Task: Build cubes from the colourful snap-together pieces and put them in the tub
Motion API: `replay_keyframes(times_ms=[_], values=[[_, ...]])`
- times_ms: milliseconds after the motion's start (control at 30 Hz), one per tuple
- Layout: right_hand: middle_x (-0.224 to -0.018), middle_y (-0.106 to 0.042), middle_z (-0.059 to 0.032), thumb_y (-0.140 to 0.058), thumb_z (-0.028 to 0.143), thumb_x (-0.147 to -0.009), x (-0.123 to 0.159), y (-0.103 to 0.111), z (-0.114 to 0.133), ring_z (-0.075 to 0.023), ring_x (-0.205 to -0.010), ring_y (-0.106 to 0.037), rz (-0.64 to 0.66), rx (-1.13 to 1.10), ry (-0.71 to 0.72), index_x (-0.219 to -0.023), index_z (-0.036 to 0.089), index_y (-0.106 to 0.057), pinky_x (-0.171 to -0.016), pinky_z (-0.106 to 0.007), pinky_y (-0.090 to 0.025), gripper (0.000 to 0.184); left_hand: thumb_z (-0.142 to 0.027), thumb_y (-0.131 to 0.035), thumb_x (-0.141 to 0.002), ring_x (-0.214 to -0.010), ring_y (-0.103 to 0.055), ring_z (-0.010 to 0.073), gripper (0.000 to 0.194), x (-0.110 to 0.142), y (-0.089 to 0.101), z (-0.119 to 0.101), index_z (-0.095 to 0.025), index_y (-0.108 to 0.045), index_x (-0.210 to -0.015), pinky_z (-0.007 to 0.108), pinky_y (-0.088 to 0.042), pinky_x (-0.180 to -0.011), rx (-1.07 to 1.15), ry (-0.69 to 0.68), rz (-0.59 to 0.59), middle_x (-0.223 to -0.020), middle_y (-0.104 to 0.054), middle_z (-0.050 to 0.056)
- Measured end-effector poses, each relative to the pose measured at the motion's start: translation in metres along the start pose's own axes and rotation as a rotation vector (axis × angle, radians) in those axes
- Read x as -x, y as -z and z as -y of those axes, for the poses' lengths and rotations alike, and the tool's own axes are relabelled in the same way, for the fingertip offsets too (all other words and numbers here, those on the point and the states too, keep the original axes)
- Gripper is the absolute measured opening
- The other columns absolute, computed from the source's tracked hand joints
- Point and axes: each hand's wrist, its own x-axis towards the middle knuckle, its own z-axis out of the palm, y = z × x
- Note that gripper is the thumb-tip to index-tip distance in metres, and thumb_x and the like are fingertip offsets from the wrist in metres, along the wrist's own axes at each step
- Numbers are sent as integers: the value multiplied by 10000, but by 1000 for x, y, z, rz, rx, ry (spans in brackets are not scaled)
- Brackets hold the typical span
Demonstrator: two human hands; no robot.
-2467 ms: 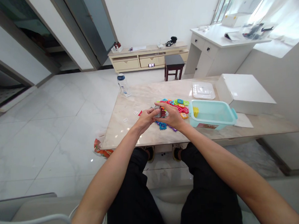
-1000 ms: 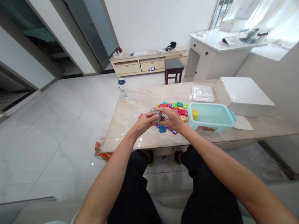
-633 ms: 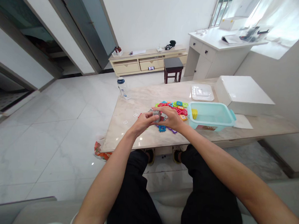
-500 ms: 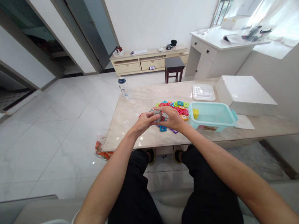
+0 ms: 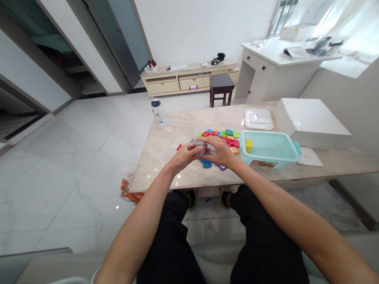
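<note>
Between my two hands is a small grey block (image 5: 201, 147), held just above the table; its surface looks patterned, but the detail is too small to make out. My left hand (image 5: 183, 156) pinches it from the left, thumb on the near side. From the right, my right hand (image 5: 221, 151) grips it with thumb below and fingers over the top, hiding part of it. Under and behind the hands spreads a pile of colourful interlocking plastic pieces (image 5: 231, 141), red, green, blue, orange and purple. White square pieces (image 5: 161, 155) lie apart at the left.
A light-teal bin (image 5: 272, 162) with a yellow piece (image 5: 248, 145) inside stands right of the pile on the marble table (image 5: 156, 174). Behind it lie a clear lid (image 5: 258, 119) and a white box (image 5: 315, 116). A water bottle (image 5: 159, 114) stands at the far left corner.
The grey block has been turned slightly between my fingers, and more of its top face shows. Both hands stay in nearly the same place; the view has shifted a little.
</note>
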Motion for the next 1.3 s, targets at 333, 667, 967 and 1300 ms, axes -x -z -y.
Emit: replay_keyframes(times_ms=[333, 667, 967, 1300], values=[[-1308, -791, -112, -880, 342, -859, 2, -1, 0, -317, -1181, -759, 16, 29, 34, -1421, 245, -699, -1046, -458, -596, 599, -531, -1009, -675, -929, -723, 217, 520, -1, -2, 0, -117, -821, -926, 336, -538, -916, -69, -1, -46, -957, -795, 99], [-1312, -791, -100, -879, 346, -867, 2, -4, -2, -321, -1211, -751, 8, 20, 18, -1434, 273, -702, -1088, -478, -584, 598, -521, -1012, -672, -960, -728, 220, 538, -1, -3, 1, -124, -816, -979, 335, -537, -930, -60, -12, -54, -1004, -798, 100], [-1316, -788, -109, -870, 328, -873, 4, -8, -6, -325, -1229, -743, -17, 13, -30, -1396, 251, -715, -1096, -489, -582, 550, -520, -979, -733, -1030, -749, 244, 561, -6, -2, 7, -107, -811, -1074, 348, -548, -960, -70, -17, -63, -1081, -813, 135], [-1339, -777, -143, -658, 133, -924, 8, -3, -16, -327, -1254, -717, -26, 227, 7, -1428, 209, -694, -1108, -504, -557, 511, -472, -829, -877, -859, -726, 231, 354, -5, -17, 16, -162, -749, -1030, 330, -547, -804, -819, -330, -270, -944, -793, 80]])
